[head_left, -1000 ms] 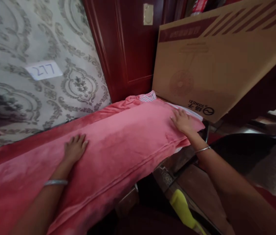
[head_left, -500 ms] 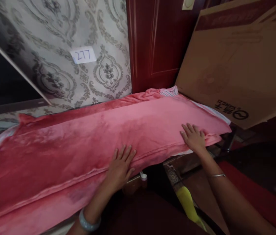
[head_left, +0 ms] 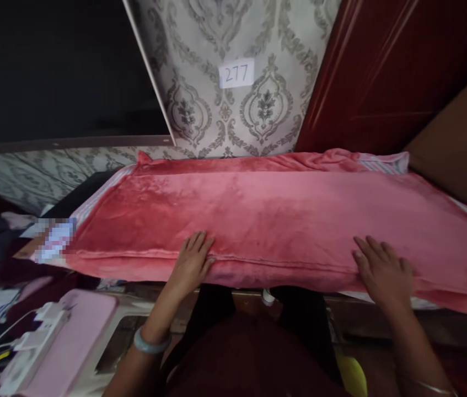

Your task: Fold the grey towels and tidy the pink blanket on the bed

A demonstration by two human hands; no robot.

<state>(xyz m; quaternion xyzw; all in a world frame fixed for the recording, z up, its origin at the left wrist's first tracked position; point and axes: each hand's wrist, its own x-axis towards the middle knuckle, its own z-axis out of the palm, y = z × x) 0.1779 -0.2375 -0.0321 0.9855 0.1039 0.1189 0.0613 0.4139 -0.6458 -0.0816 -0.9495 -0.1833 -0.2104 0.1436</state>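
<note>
A plush pink-red blanket (head_left: 258, 215), folded into a long strip, lies before me with its near edge hanging a little over the front. Striped cloth shows at its far right corner and along its left end. My left hand (head_left: 192, 259) rests palm down on the near edge left of centre, fingers stretched out. Farther right, my right hand (head_left: 384, 270) lies flat on the same edge with its fingers spread. Neither hand grips the cloth. The surface under the blanket is mostly hidden.
A dark television screen (head_left: 59, 71) stands at the back left. Patterned wallpaper carries a paper marked 277 (head_left: 236, 73). A dark red door (head_left: 365, 71) and a cardboard box (head_left: 465, 138) are at the right. Lower left are a white power strip (head_left: 30, 353) and a pink board (head_left: 86, 320).
My view has swung left, bringing more of the television and the power strip into sight. Both hands stay flat on the blanket, now farther apart.
</note>
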